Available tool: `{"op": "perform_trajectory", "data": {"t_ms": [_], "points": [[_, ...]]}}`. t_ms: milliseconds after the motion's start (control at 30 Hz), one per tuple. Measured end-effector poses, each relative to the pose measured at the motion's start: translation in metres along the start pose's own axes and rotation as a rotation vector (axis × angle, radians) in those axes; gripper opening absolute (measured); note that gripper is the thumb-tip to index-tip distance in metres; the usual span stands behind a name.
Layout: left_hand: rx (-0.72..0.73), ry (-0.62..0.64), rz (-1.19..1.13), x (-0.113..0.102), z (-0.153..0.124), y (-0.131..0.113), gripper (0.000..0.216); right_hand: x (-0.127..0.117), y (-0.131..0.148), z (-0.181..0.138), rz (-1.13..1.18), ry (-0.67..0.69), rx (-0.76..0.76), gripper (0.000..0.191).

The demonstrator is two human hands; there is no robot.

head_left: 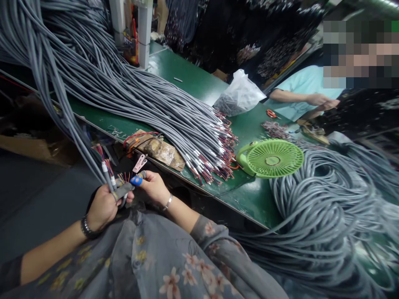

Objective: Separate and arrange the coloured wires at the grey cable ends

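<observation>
My left hand (104,205) is closed around a few grey cables (107,176) whose stripped ends show red and coloured wires. The cables rise from my fist toward the big hanging bundle (56,83). My right hand (153,186) is closed in a pinch just right of it; a blue cap (136,180) covers one fingertip and grey tape wraps another. Both hands hover over my lap, in front of the green table's near edge (246,199).
A thick sheaf of grey cables (174,112) with stripped ends lies across the green table. A green fan (270,158) lies flat at the right, beside a coil of grey cable (324,207). A clear plastic bag (238,97) and orange scissors (271,113) sit farther back, near another person's hands (321,101).
</observation>
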State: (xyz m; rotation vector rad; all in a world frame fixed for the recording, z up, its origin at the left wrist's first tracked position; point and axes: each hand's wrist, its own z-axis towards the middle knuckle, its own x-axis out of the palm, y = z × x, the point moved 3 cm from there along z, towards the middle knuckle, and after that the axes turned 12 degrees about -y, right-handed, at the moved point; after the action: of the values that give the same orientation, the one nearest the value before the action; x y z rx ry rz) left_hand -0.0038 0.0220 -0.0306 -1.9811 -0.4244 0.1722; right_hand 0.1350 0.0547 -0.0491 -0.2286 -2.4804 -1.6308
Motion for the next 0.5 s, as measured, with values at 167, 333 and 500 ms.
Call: {"op": "perform_trajectory", "data": {"t_ms": [167, 333, 500], "points": [[0.000, -0.015, -0.025, -0.001, -0.001, -0.001, 0.039, 0.001, -0.004, 0.002, -0.001, -0.004, -0.012, 0.053], [-0.004, -0.024, -0.028, -0.002, 0.002, 0.002, 0.035, -0.001, -0.007, 0.002, -0.005, 0.004, -0.034, 0.055], [0.011, 0.010, -0.062, -0.004, 0.003, -0.002, 0.030, -0.010, -0.016, 0.011, 0.069, -0.014, -0.008, 0.062]]}}
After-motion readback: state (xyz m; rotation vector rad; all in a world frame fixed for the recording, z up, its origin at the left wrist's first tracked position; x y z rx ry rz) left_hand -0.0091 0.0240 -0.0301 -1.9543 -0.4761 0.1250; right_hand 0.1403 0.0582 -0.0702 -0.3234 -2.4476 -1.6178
